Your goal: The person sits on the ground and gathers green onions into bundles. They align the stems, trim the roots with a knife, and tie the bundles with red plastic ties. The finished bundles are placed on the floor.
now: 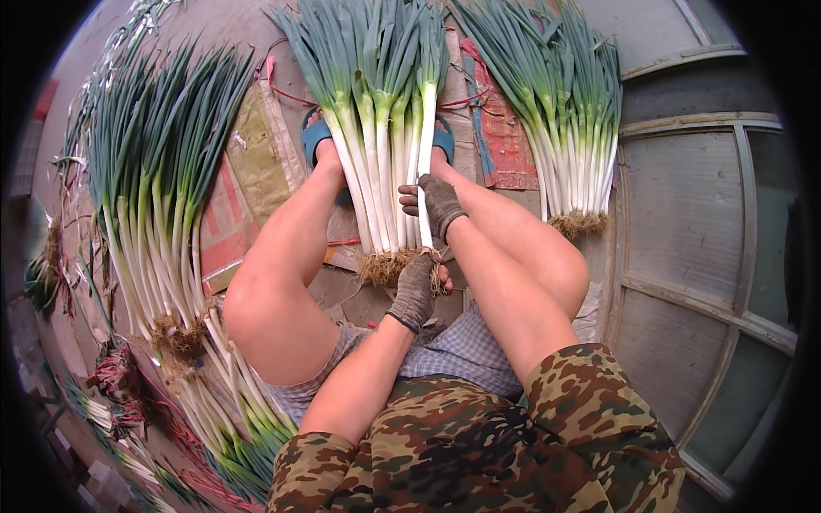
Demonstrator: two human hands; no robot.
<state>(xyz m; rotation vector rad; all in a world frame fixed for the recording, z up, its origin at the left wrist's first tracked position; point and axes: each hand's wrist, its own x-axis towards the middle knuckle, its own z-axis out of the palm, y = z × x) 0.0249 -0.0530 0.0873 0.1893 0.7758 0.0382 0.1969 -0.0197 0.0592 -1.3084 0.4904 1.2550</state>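
Observation:
Between my legs lies a bunch of long green onions (369,160), leaves away from me and roots towards me. Both my hands wear dark fingerless gloves. My right hand (437,200) is closed around the white shank of one green onion (426,147) at the right side of the bunch. Lower down, my left hand (420,285) holds the root end of that same onion, beside the brown roots (385,267) of the bunch. Red twine (294,97) passes under the bunch near my sandals.
More green onions (154,192) lie at the left, with others root to root below them. Another bunch (564,128) lies at the upper right, on flattened sacks (510,128). Red twine (118,385) is heaped at the lower left. A framed glass panel (683,205) stands at the right.

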